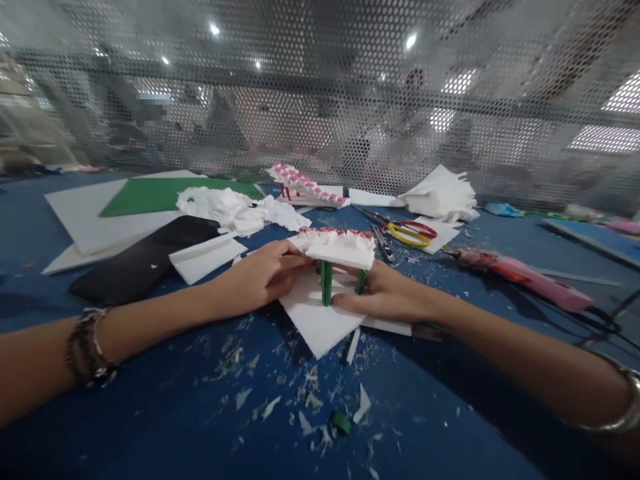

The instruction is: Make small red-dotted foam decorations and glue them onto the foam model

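Observation:
A small foam model [340, 248], a white slab with pink and white trim on top and green legs [327, 283], stands on a white foam base sheet [320, 323] on the blue table. My left hand [260, 275] reaches in from the left, its fingers curled under the slab's left side. My right hand [385, 297] lies low on the base at the right, fingers pinched around the green legs. Both forearms stretch across the table and each wrist wears a bracelet.
A second pink-trimmed foam model [305, 185] stands farther back. Scissors with red and yellow handles [407, 232], a pink glue gun [525, 277], a black sheet [145, 260], green [160, 195] and white sheets, crumpled white paper [230, 208] and foam scraps lie around. A perforated metal screen [320, 100] closes the far edge.

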Demonstrator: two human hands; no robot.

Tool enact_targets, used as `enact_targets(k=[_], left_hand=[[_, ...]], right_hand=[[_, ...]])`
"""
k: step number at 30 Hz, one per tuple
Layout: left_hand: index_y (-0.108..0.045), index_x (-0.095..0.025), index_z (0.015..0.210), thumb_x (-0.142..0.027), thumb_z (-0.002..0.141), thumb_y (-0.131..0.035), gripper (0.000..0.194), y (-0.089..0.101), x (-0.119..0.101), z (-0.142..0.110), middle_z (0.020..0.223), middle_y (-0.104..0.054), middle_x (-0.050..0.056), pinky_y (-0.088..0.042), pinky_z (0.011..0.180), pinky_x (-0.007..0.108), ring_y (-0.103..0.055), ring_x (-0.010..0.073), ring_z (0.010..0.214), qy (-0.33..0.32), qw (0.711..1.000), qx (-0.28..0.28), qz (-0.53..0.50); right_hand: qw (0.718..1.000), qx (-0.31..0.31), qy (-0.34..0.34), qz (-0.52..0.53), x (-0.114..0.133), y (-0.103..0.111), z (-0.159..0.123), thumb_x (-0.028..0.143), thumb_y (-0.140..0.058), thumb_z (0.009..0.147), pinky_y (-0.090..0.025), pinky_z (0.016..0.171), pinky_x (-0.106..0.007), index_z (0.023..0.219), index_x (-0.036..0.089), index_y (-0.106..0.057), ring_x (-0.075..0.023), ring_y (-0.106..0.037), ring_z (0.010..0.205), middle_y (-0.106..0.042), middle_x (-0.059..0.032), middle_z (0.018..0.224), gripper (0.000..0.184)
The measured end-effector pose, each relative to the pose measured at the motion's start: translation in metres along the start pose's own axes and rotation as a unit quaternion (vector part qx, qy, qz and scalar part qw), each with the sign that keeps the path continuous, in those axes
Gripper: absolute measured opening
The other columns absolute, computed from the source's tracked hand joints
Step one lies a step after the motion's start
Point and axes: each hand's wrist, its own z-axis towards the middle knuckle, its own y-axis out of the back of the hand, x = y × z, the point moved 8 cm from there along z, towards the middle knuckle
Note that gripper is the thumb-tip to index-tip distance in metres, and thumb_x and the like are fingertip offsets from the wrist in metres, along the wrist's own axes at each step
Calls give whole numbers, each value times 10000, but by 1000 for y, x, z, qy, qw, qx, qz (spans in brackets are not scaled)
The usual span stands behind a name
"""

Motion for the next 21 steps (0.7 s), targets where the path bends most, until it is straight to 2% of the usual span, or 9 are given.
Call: enact_targets(k=[9, 12, 16, 21], left_hand=[[-512, -122, 1116, -155, 772, -370, 374, 1, -2, -2, 1077, -499, 129, -396, 855, 368, -478, 232, 988, 5, 1000, 8, -25], [-521, -112, 1094, -154, 768, -369, 363, 0, -1, -2, 1078, -493, 134, -389, 858, 371, -471, 233, 989, 6, 1000, 9, -25], [-513, -97, 1090, -182, 795, -346, 349, -1, 0, -1, 1054, -486, 136, -382, 858, 371, -462, 229, 982, 14, 999, 16, -27], [-518, -105, 1081, -199, 812, -330, 341, -1, 1, -2, 1016, -484, 126, -381, 845, 369, -456, 227, 965, 19, 999, 15, -23]], right_hand=[[999, 13, -22, 48, -1, -2, 1, 352, -536, 706, -296, 977, -440, 1014, 156, -568, -273, -347, 1168, -457, -100, 1214, 367], [999, 12, -26, 40, 0, -2, 1, 347, -537, 704, -286, 988, -427, 1071, 157, -538, -273, -339, 1179, -421, -102, 1255, 414], [1000, 6, -19, 22, 0, -2, 1, 356, -532, 711, -242, 1011, -440, 1219, 202, -415, -275, -306, 1204, -356, -69, 1316, 543], [999, 4, -4, 32, -2, -2, 1, 350, -521, 721, -231, 1022, -421, 1247, 183, -383, -269, -296, 1213, -335, -77, 1330, 569]])
